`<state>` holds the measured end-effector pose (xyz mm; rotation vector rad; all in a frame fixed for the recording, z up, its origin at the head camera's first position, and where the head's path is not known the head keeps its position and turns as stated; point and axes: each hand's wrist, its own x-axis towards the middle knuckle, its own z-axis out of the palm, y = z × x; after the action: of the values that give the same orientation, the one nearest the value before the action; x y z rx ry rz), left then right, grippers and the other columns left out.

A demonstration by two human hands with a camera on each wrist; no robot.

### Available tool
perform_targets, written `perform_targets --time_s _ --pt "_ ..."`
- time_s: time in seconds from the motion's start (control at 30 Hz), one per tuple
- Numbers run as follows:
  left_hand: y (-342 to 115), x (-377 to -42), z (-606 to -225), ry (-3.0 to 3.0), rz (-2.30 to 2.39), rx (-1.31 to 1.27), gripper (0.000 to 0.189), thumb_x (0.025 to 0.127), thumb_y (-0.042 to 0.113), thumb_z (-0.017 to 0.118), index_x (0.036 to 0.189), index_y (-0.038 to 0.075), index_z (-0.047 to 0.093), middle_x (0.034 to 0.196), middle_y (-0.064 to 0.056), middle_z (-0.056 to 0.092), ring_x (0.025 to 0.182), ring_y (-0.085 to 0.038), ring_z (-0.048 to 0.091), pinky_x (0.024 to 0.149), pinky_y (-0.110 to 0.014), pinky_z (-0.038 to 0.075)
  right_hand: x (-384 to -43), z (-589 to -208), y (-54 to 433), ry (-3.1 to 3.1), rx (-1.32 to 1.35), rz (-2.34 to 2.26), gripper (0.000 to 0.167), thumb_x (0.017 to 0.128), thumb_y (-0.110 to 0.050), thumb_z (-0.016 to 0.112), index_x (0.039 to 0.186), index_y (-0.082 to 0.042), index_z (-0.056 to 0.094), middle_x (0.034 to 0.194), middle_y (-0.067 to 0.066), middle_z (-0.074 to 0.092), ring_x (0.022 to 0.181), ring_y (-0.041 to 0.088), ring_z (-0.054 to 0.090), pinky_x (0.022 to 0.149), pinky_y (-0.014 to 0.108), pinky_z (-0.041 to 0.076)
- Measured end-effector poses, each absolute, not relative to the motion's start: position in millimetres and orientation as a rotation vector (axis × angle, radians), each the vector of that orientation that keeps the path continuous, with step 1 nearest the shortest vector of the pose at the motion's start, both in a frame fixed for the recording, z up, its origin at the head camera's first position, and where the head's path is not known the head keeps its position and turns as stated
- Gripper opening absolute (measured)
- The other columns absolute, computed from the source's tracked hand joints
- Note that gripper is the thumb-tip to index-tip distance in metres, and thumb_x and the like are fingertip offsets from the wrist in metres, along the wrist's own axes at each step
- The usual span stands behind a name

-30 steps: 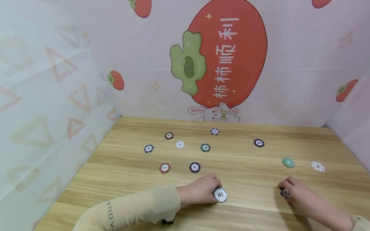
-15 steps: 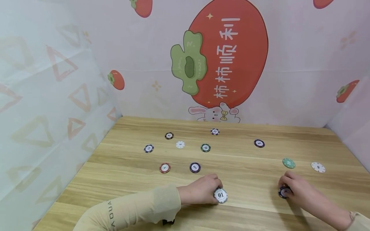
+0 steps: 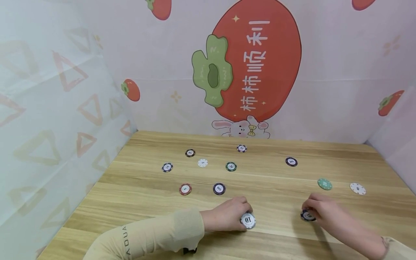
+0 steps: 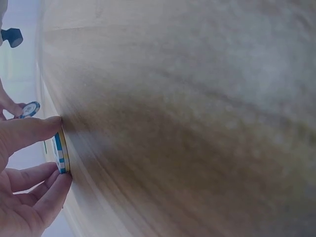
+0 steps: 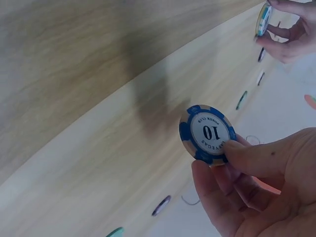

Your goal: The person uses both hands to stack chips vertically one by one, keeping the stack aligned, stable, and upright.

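Note:
Near the table's front, my left hand (image 3: 227,215) pinches a poker chip (image 3: 248,220) marked 10, with thumb and fingers at its rim. The left wrist view shows blue-and-white and yellow layers along the edge of that chip (image 4: 61,152), close over the wood. To the right, my right hand (image 3: 333,215) holds a blue-edged poker chip (image 3: 307,215) between thumb and fingers. In the right wrist view this chip (image 5: 206,132) is tilted, its white face also reading 10. A gap of table separates both hands.
Several loose chips lie flat on the wooden table (image 3: 136,191): a red one (image 3: 185,189) and a purple one (image 3: 219,188) beyond my left hand, a green one (image 3: 325,184) and a white one (image 3: 358,188) beyond my right. A printed cloth (image 3: 156,115) stands behind.
My right hand has moved left with its chip, closer to my left hand. The left hand and its chip have stayed almost in place.

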<state>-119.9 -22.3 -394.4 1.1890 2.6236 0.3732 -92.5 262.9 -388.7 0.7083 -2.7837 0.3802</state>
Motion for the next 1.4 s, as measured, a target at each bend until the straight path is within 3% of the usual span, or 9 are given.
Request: perform_targets --time_s 0.67,1.03,1.4 --pt "-22.7 -120.2 -395.0 2.618 0.362 1.244 0.036 0.072 0.023 0.077 0.104 0.013 0.064 0.089 0.008 0.051 0.079 0.001 0.045 0.07 -0.01 0.038 -94.9 -389.2 221.4 -2.649 0.702 0.624 0.029 0.063 0.011 0.073 0.078 -0.014 0.068 0.076 -0.013 0.055 0.066 -0.003 0.05 0.054 0.019 0.044" --pt "-22.3 -120.4 -392.5 2.617 0.351 1.205 0.037 0.071 0.023 0.077 0.104 0.013 0.065 0.088 0.007 0.049 0.075 0.001 0.044 0.068 -0.01 0.038 -95.7 -384.2 211.8 -2.885 0.599 0.859 0.023 0.071 0.004 0.07 0.084 -0.015 0.069 0.078 -0.011 0.06 0.071 0.002 0.055 0.062 0.023 0.048" --pt "-21.8 -120.8 -392.6 2.618 0.343 1.203 0.037 0.071 0.023 0.077 0.104 0.012 0.065 0.087 0.007 0.05 0.076 0.001 0.044 0.069 -0.01 0.038 -96.0 -391.2 206.3 -2.971 0.515 1.272 0.016 0.077 0.002 0.064 0.091 -0.004 0.067 0.082 0.001 0.063 0.07 0.004 0.055 0.055 0.02 0.048"
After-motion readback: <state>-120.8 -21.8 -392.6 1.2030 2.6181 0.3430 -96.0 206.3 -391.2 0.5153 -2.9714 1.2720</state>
